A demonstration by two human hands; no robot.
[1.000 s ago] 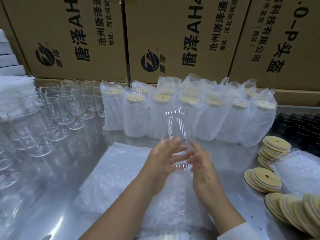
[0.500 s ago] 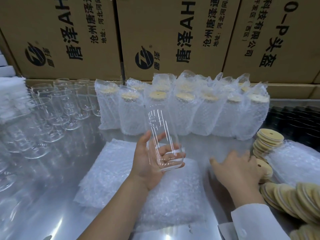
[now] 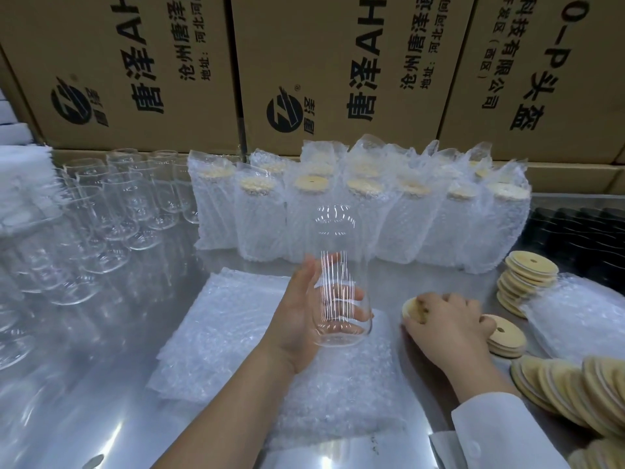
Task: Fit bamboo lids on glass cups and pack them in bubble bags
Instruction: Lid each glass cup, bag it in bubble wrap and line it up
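Note:
My left hand (image 3: 301,316) grips a clear glass cup (image 3: 334,242) upright by its lower half, above a stack of flat bubble bags (image 3: 236,319) on the steel table. To its right, my right hand (image 3: 449,319) holds a round bamboo lid (image 3: 411,308) in curled fingers, just off the table surface. Further bamboo lids lie in a short pile (image 3: 507,336) beside that hand and in a taller stack (image 3: 527,275) behind it.
Several packed cups in bubble bags (image 3: 372,218) stand in rows at the back. Bare glass cups (image 3: 111,211) crowd the left side. More lids lean in a row (image 3: 575,380) at the near right, beside another bubble-bag pile (image 3: 581,319). Cardboard boxes (image 3: 338,69) wall off the back.
My right hand left the cup, reached right to the lid pile and came back leftward holding one lid. My left hand keeps the cup and has turned it more upright.

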